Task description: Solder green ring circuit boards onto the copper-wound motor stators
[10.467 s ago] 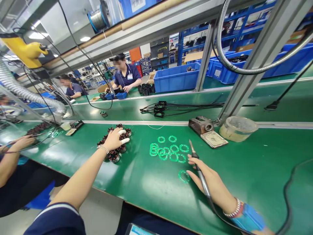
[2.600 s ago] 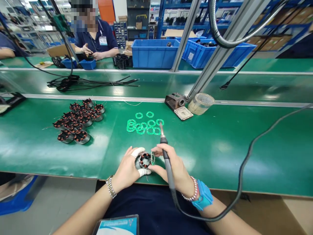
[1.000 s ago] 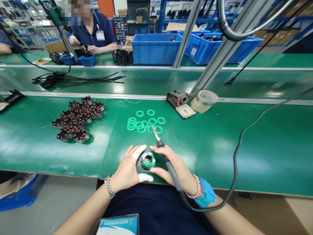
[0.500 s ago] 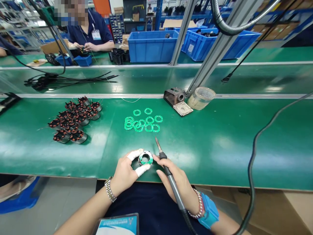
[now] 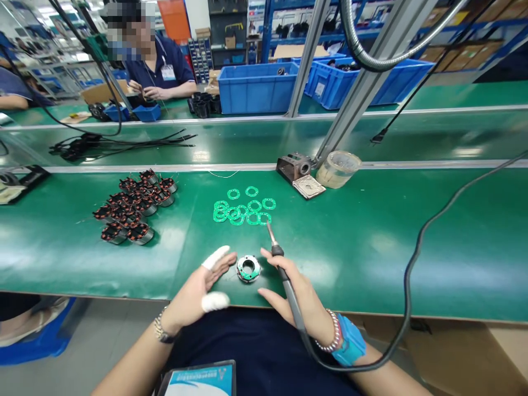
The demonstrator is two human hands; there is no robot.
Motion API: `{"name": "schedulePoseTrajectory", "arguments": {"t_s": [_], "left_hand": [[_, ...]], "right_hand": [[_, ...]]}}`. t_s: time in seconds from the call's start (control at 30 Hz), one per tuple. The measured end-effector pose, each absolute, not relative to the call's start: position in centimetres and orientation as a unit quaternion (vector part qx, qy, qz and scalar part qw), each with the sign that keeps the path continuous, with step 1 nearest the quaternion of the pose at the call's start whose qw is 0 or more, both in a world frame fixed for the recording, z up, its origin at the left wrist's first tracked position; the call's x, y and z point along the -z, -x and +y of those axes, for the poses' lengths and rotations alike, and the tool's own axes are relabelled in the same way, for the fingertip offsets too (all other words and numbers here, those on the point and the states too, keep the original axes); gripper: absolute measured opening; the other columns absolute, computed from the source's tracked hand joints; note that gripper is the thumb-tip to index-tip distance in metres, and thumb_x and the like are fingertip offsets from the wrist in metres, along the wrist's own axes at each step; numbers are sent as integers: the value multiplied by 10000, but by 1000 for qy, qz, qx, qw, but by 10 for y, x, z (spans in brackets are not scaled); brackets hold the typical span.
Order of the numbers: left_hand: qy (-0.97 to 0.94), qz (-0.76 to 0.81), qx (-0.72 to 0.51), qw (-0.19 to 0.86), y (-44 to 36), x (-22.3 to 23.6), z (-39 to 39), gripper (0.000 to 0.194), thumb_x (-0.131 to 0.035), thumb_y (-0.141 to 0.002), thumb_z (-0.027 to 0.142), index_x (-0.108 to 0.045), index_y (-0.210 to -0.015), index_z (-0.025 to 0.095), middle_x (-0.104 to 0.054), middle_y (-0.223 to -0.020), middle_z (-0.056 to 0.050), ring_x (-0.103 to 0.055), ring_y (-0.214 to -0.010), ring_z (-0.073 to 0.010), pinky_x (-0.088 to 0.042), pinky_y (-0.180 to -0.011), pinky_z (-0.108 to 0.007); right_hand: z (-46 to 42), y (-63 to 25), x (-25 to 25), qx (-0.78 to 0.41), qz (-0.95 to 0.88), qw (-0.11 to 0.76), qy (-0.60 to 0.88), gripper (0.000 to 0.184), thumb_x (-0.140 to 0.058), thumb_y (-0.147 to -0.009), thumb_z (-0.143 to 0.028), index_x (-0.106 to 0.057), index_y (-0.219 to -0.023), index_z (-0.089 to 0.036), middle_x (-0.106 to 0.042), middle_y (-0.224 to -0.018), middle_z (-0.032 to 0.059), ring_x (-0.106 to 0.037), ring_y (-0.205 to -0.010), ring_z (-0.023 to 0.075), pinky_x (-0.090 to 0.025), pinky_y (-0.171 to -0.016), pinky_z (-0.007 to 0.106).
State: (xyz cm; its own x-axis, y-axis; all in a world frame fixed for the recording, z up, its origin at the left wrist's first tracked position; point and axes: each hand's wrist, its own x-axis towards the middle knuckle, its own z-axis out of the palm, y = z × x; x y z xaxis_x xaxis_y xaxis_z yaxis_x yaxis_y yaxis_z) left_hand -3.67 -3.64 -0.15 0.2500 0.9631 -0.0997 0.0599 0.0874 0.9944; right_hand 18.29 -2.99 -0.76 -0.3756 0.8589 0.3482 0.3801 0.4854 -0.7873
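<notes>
**A:** What does my head view give you at this moment?

**B:** Your left hand [image 5: 196, 291] lies open with its fingers spread, white finger cots [image 5: 215, 257] on 2 of them, and it touches nothing. Your right hand [image 5: 295, 294] is clamped round the handle of a soldering iron [image 5: 293, 302], its tip pointing to 12 o'clock and clear of everything.

**A:** And the part?

**B:** A motor stator [image 5: 238, 269] sits flat on the green worktop [image 5: 350, 247] between your hands, just apart from each, with a green ring [image 5: 252, 273] seated on its top face.

**A:** How much is done, and what's left?

**B:** Judging by how it lies, that 1 has its ring on, but I can't tell whether it's soldered. At 10 o'clock sits a cluster of stators [image 5: 132, 206], with no green on top that I can make out. At 12 o'clock lie about 12 loose green rings [image 5: 243, 210]. At 1 o'clock stand an iron stand [image 5: 293, 166] and a plastic tub [image 5: 338, 169].
</notes>
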Motion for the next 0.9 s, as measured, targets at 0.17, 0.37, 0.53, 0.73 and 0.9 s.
{"name": "schedulePoseTrajectory", "arguments": {"t_s": [0.17, 0.37, 0.53, 0.73, 0.9], "left_hand": [[-467, 553, -419, 548, 38, 0, -25, 234, -682, -692, 321, -601, -840, 160, -692, -880, -70, -639, -846, -197, -492, -809, -322], [-483, 559, -444, 508, 16, 0, -17, 144, -653, -697, 273, -633, -780, 158, -677, -786, -30, -616, -726, -153, -497, -709, -267], [-566, 528, -401, 490, 13, -4, -17, 200, -561, -770, 248, -684, -916, 189, -656, -821, -24, -590, -805, -161, -466, -785, -282], [-462, 525, -434, 568, 11, -5, -12, 197, -665, -660, 266, -627, -810, 143, -597, -664, 7, -528, -608, -111, -451, -622, -235], [-450, 524, -424, 586, 9, -6, -12, 192, -670, -658, 313, -587, -690, 143, -565, -615, 21, -488, -570, -98, -423, -591, -225]], "right_hand": [[-21, -162, 6, -310, -780, 385, 384, 552, -650, -695, -115, -372, -1161, -215, -425, -1339, 151, -469, -1189, 245, -408, -980, 413], [-11, -158, 2, -303, -798, 387, 348, 477, -566, -742, -97, -366, -1157, -222, -415, -1348, 138, -479, -1180, 220, -429, -956, 380], [-5, -175, -10, -333, -814, 361, 311, 465, -505, -732, -61, -359, -1148, -212, -477, -1288, 132, -499, -1164, 204, -434, -950, 358], [-2, -165, -12, -269, -816, 379, 343, 362, -458, -784, -67, -453, -1118, -205, -600, -1004, 93, -592, -938, 191, -511, -816, 343], [-5, -159, -11, -205, -838, 394, 316, 348, -447, -793, -52, -462, -1100, -214, -614, -1008, 81, -550, -988, 220, -504, -819, 398]]}}
